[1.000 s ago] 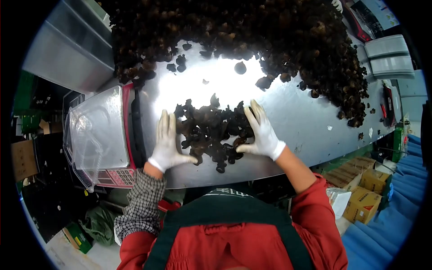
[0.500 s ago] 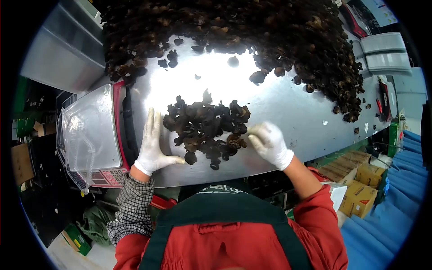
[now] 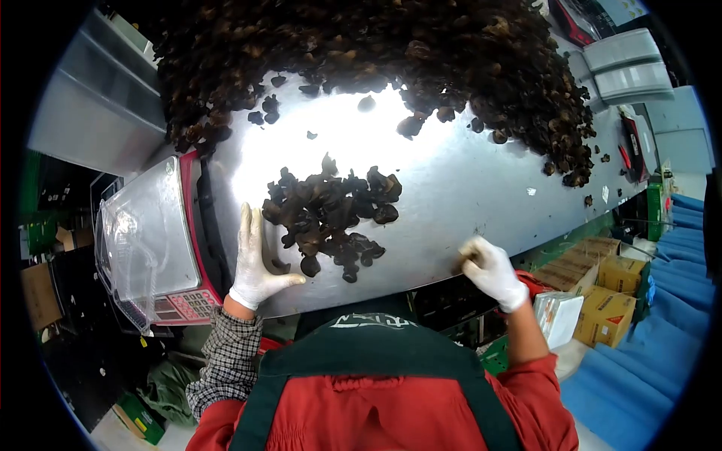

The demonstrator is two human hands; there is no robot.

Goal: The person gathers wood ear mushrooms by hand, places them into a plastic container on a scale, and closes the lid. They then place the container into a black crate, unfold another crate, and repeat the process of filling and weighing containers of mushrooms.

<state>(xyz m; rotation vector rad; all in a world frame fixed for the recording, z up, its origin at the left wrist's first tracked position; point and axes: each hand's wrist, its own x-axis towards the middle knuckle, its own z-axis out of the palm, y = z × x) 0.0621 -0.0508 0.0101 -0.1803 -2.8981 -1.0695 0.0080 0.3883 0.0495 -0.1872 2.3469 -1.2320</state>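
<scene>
Your small pile (image 3: pixel 327 218) lies on the table (image 3: pixel 466 188): scale (image 3: pixel 150 233) left of it, big heap (image 3: pixel 376 52) behind it, left hand (image 3: pixel 252 259) just left, right hand (image 3: pixel 489 267) well right.

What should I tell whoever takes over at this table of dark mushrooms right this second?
Left hand: open, flat on the steel table, right beside the small pile of dark mushrooms.
Right hand: curled at the table's near edge, apart from the pile; unclear what it holds.
Done: small pile sits separate from the big heap.
Left: no mushrooms yet in the clear tray on the scale.
</scene>
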